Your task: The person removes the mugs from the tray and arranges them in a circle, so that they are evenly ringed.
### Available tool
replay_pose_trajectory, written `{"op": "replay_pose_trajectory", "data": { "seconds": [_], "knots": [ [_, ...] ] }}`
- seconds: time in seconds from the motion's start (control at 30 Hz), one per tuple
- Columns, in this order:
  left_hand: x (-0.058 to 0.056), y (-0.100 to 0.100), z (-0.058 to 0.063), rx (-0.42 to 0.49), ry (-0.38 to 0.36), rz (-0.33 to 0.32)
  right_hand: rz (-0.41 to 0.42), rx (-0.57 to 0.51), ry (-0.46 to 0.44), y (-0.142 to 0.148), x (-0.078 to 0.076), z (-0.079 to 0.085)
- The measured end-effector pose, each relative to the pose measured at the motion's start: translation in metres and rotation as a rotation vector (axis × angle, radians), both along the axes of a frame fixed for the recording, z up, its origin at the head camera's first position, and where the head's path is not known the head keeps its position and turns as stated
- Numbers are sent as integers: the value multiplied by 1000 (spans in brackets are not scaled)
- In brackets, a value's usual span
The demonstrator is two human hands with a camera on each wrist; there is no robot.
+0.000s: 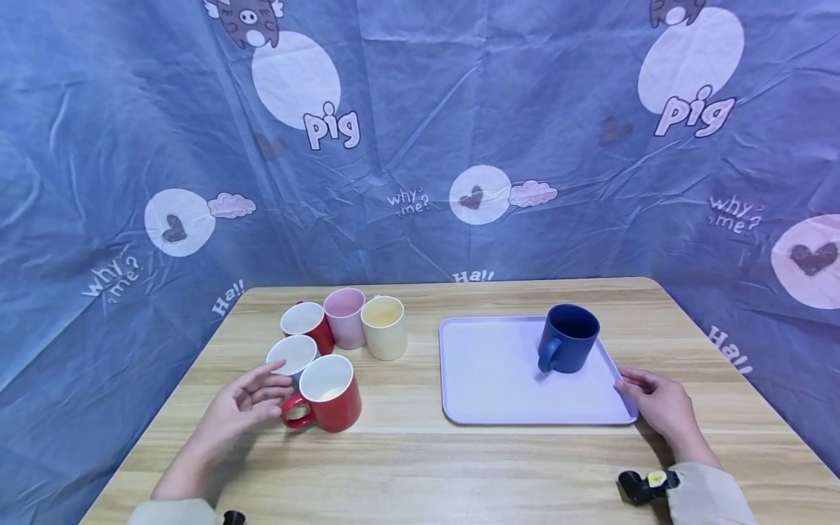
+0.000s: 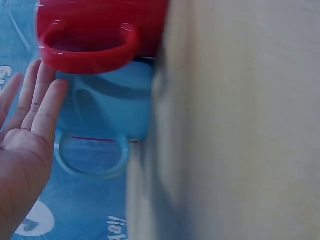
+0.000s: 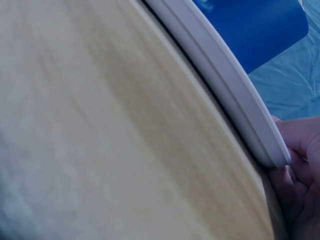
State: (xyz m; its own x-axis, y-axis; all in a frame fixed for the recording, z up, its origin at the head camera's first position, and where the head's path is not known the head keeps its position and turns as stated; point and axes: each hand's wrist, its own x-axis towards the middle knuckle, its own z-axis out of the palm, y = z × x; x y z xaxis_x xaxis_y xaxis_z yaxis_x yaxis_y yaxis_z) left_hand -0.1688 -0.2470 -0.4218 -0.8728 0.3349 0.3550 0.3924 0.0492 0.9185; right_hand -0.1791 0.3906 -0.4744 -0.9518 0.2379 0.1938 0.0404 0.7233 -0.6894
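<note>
My left hand (image 1: pixel 239 405) hovers beside the front red mug (image 1: pixel 340 408) and the light blue mug (image 2: pixel 110 112) behind it, fingers loosely extended and holding nothing. The red mug's handle points toward this hand. Whether the fingertips touch either mug, I cannot tell. On the right, my right hand (image 1: pixel 663 408) pinches the right edge of a pale lilac tray (image 1: pixel 492 386), thumb over the rim and fingers below it. A navy blue mug (image 1: pixel 571 346) stands upright on the tray's right half, its handle toward the front left.
Behind the light blue mug are another red mug (image 1: pixel 321 335), a pink mug (image 1: pixel 346 328) and a cream mug (image 1: pixel 386 335), standing close together. Everything is on a wooden table (image 1: pixel 420 474), with a blue printed cloth (image 1: pixel 407 248) hanging behind it.
</note>
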Motion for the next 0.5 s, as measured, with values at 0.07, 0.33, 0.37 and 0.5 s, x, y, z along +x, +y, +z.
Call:
{"op": "replay_pose_trajectory", "data": {
  "seconds": [0.07, 0.33, 0.37, 0.5],
  "knots": [
    [0, 1, 8, -13, 11, 13, -1, 2, 1, 0, 0, 0],
    [-8, 8, 37, -105, 61, 149, 0, -1, -5, 1, -1, -1],
    [-9, 10, 41, -117, 59, 172, 0, -2, -4, 1, -1, -1],
    [-14, 18, 55, -164, 36, 267, 1, 0, -2, 1, -1, -1]
  ]
}}
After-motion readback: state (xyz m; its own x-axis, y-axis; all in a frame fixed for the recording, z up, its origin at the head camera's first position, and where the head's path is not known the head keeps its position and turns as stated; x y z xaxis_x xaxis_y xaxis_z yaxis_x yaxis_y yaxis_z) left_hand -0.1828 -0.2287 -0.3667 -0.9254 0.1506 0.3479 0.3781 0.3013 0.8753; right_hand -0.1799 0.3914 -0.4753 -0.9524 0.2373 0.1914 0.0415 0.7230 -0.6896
